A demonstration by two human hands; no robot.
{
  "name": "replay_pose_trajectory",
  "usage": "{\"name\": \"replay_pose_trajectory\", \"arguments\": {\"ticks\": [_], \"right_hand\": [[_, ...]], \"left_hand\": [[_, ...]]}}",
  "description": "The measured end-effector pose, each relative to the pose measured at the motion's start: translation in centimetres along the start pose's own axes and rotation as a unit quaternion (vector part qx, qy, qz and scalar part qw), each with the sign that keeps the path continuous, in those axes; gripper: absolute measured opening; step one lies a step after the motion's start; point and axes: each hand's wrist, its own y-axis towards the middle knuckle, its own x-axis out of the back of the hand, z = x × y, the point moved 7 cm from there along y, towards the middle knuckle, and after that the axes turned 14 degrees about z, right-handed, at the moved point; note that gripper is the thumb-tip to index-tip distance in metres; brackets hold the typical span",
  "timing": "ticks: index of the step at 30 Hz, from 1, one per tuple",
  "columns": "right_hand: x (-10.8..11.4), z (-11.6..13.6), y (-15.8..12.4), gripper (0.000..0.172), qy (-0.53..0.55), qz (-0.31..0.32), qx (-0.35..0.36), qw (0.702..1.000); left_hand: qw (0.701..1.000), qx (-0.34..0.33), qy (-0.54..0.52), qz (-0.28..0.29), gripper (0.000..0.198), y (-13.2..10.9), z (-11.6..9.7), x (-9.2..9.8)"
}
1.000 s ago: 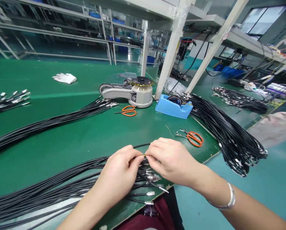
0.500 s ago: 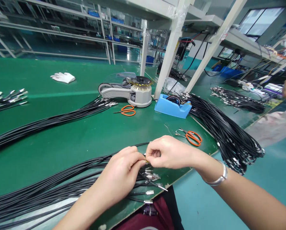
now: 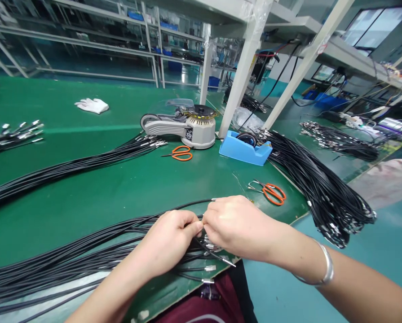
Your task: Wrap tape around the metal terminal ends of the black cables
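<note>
The right hand (image 3: 236,229) had sunk lower than a moment before, its fingers now curling down to meet the left hand (image 3: 165,240). Pressed together, they pinched a thin black cable (image 3: 187,205), partly hidden, above a loose bundle of black cables (image 3: 69,264) near the edge of the green counter (image 3: 86,179).

The person's bare left hand (image 3: 167,240) and right hand (image 3: 237,229) lead from bare forearms, a polished silver bangle (image 3: 324,269) circles the right wrist, and a maroon garment (image 3: 201,309) with black beside it shows below.
</note>
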Motion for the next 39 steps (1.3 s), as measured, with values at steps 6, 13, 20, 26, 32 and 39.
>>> {"name": "replay_pose_trajectory", "arguments": {"ticks": [6,13,20,26,32,39], "right_hand": [[0.1,-0.1,0.3,0.023,0.001,-0.003,0.030,1.000],[0.1,-2.4,-0.1,0.018,0.175,0.019,0.047,0.983],[-1.1,-4.0,0.1,0.021,0.324,0.051,0.030,0.944],[-1.9,-4.4,0.6,0.018,0.365,0.094,0.000,0.926],[-2.0,-4.4,1.3,0.019,0.370,0.137,0.013,0.919],[-2.0,-4.5,1.3,0.018,0.370,0.120,0.008,0.921]], "left_hand": [[0.998,-0.013,-0.048,0.040,0.030,0.0,0.0,-0.3],[0.998,-0.026,-0.044,0.047,0.030,-0.1,-0.5,0.0],[0.995,-0.092,0.037,-0.002,0.020,-0.5,-1.8,0.4],[0.978,-0.143,0.149,-0.042,0.021,-0.8,-2.1,0.0],[0.955,-0.184,0.221,-0.064,0.023,-0.9,-2.2,-0.4],[0.940,-0.206,0.260,-0.077,0.026,-1.1,-2.4,-0.5]]}}
